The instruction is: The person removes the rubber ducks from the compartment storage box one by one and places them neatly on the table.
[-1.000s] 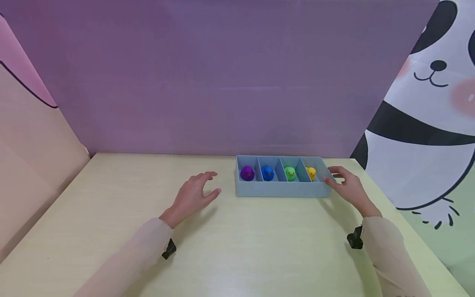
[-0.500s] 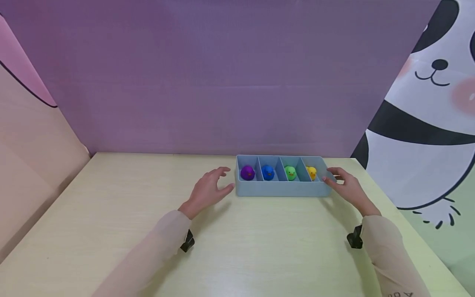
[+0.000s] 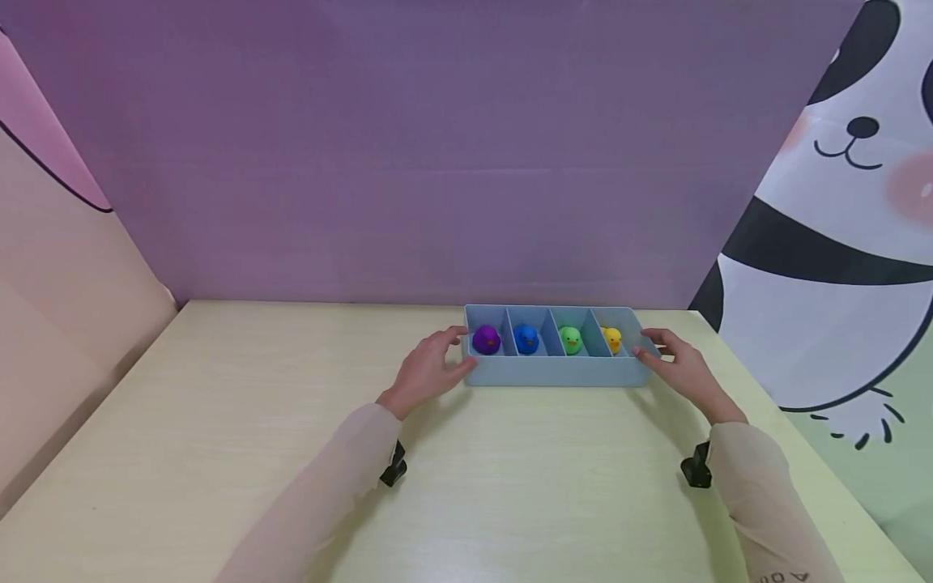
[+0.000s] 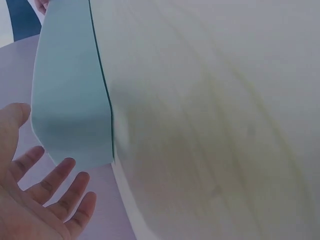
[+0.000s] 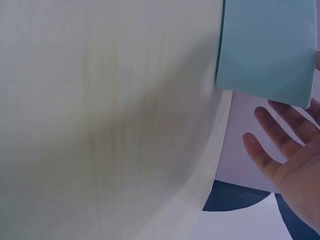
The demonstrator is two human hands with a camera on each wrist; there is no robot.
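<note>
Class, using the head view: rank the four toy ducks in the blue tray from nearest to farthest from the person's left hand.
1. Purple duck, leftmost compartment, right beside the left hand.
2. Blue duck, second compartment from the left.
3. Green duck, third compartment.
4. Yellow duck, rightmost compartment, at the tray's far end by the right hand.

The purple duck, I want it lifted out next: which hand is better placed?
Probably the left hand: it rests at the blue tray's left end, beside the purple duck. The right hand is at the opposite end.

Matt plastic tray (image 3: 554, 371) on a smooth pale wood-grain table (image 3: 291, 421).
</note>
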